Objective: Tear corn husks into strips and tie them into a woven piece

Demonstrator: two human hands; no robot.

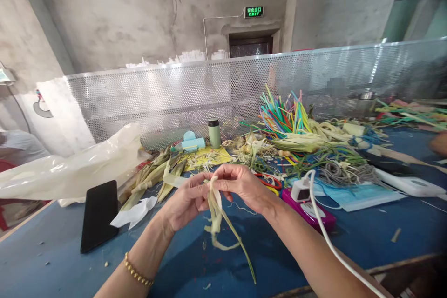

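Observation:
Both hands meet over the middle of the blue table, pinching pale corn husk strips (215, 212) between the fingertips. My left hand (188, 198), with a gold bead bracelet at the wrist, grips the husk from the left. From the right, my right hand (246, 186) pinches the same husk near its top, its fingers touching those of the left. Loose ends hang below, one of them a long thin green-tipped strand. Another pale strip sticks out to the left behind the left hand. Dry husks (153, 174) lie on the table behind that hand.
A black phone (99, 216) lies left, beside crumpled white paper (134, 213). On the right are a magenta power strip (309, 209) with a white cable, and a blue face mask (359, 195). A green bottle (214, 133) and colourful stems (284, 114) stand before the perforated metal screen (167, 98).

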